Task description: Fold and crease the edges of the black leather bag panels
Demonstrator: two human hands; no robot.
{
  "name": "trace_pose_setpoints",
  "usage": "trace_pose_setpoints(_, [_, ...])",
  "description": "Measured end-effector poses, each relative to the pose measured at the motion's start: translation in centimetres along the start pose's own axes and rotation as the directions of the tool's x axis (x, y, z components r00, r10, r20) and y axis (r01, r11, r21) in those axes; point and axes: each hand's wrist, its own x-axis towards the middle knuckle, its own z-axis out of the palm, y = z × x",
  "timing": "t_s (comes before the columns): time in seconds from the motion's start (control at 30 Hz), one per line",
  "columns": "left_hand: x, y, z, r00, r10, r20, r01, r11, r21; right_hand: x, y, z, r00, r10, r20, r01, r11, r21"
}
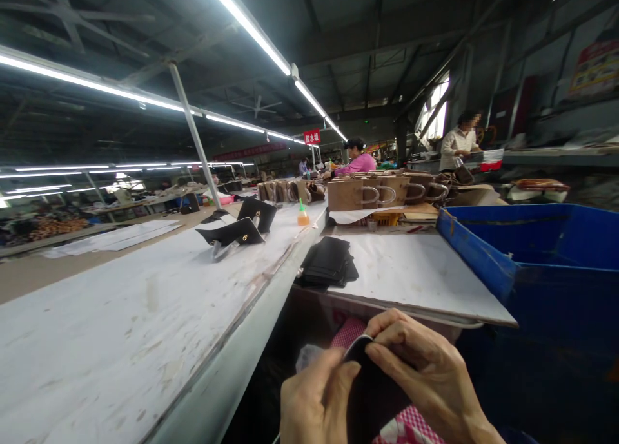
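Both hands are low in the head view, in front of the tables. A dark, curved piece with a pale edge (370,392) is between them. My left hand (319,392) grips its left side with thumb and fingers. At its upper edge, my right hand (420,363) pinches the piece between thumb and fingertips. The lower part of the piece runs down over a red and white checked cloth (411,424). Beyond the hands, a stack of black flat pieces (329,261) lies on a white-covered side table (411,270).
On the long white table (120,315) at left stand black flap pieces (242,228) and a glue bottle (303,215). Brown bags with handles (353,194) are lined up behind. Blue bins (556,238) stand at right. Two people (358,160) (457,144) are farther back.
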Motion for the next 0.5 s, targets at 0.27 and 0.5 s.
trace_pose_setpoints(0.27, [0.84, 0.97, 0.93, 1.000, 0.000, -0.006, 0.000, 1.000, 0.011, 0.17, -0.58, 0.23, 0.965, -0.261, -0.021, 0.254, 0.954, -0.161])
trace_pose_setpoints(0.5, [0.65, 1.00, 0.05, 0.994, -0.050, 0.101, 0.047, 0.998, 0.030, 0.32, -0.66, 0.27, 0.991, -0.134, -0.023, 0.131, 0.987, -0.090])
